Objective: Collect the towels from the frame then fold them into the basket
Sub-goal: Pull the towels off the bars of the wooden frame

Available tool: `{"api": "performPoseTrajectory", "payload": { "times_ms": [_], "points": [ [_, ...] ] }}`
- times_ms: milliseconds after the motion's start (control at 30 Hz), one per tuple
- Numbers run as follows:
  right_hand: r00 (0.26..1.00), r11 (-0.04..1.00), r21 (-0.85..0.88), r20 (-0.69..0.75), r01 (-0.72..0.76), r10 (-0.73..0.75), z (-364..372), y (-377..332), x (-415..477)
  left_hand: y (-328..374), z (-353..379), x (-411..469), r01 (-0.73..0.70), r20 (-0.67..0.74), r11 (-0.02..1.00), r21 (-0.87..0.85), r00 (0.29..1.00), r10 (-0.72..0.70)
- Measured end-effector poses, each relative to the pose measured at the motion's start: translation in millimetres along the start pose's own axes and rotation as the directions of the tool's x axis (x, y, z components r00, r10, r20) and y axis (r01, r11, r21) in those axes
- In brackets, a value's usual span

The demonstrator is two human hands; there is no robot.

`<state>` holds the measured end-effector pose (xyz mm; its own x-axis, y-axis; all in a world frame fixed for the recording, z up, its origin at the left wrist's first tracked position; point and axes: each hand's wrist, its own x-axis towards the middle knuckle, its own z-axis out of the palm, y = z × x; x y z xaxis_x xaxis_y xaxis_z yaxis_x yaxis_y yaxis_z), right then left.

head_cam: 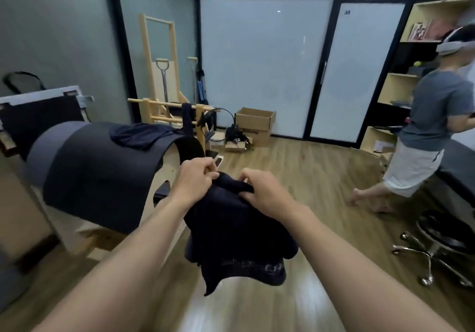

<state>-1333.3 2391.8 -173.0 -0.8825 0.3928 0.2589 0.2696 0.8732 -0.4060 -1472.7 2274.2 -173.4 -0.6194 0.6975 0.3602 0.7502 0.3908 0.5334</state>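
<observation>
A dark navy towel point(239, 234) hangs in the air in front of me, held up by its top edge. My left hand point(196, 178) pinches the top left corner. My right hand point(262, 192) grips the top edge a little to the right. The towel's lower part droops toward the wooden floor. A second dark towel point(138, 136) lies on top of a curved padded barrel point(102, 167) at my left. Another dark towel point(187, 118) hangs over a rail of the wooden frame point(159, 105) behind the barrel. No basket is in view.
A person point(426, 126) wearing a headset stands at the right by wooden shelves point(395, 87). A chrome-legged stool point(439, 244) sits at the lower right. Cardboard boxes point(254, 123) and cables lie by the glass wall. A phone point(218, 162) rests near the barrel's end.
</observation>
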Motion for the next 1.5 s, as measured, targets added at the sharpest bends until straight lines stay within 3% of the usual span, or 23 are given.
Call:
{"api": "performPoseTrajectory", "payload": {
  "times_ms": [133,267,533,767,933,1067,1233,1333,1500],
  "points": [
    [0.998,0.999,0.021,-0.054,0.028,-0.026,27.1,16.2,89.3,-37.8,12.9,55.1,0.047,-0.087,0.998,-0.046,0.995,-0.051],
    [0.987,0.988,0.145,-0.156,0.057,-0.034,46.2,38.7,177.5,-77.4,15.1,123.6,0.174,-0.189,0.976,-0.128,0.962,-0.196],
    [0.995,0.935,0.342,-0.002,0.096,-0.101,75.5,59.1,349.7,-151.7,6.4,231.2,0.386,-0.242,0.913,-0.135,0.88,-0.408],
    [0.98,0.85,0.489,-0.061,0.197,-0.192,140.4,40.5,464.6,-251.3,10.5,301.0,0.516,-0.3,0.803,-0.3,0.748,-0.592],
    [0.996,0.833,0.546,-0.022,0.089,-0.092,192.1,49.3,542.0,-312.5,28.6,371.5,0.553,-0.278,0.792,-0.258,0.742,-0.61],
    [0.999,0.878,0.477,0.001,0.033,-0.038,219.3,60.6,609.8,-349.9,42.5,425.9,0.6,-0.318,0.777,-0.191,0.711,-0.627],
    [0.986,0.965,0.262,0.168,-0.027,-0.018,260.5,81.2,679.3,-387.8,68.6,472.6,0.697,-0.23,0.715,-0.053,0.688,-0.688],
    [0.939,0.986,0.155,0.325,0.062,-0.11,286.3,88.4,719.4,-409.7,83.5,495.7,0.77,-0.155,0.635,0.066,0.637,-0.755],
    [0.816,0.964,0.138,0.513,0.226,-0.265,320.8,91.4,753.8,-429.9,95.0,512.5,0.817,-0.073,0.529,0.229,0.556,-0.828]
  ]
}}
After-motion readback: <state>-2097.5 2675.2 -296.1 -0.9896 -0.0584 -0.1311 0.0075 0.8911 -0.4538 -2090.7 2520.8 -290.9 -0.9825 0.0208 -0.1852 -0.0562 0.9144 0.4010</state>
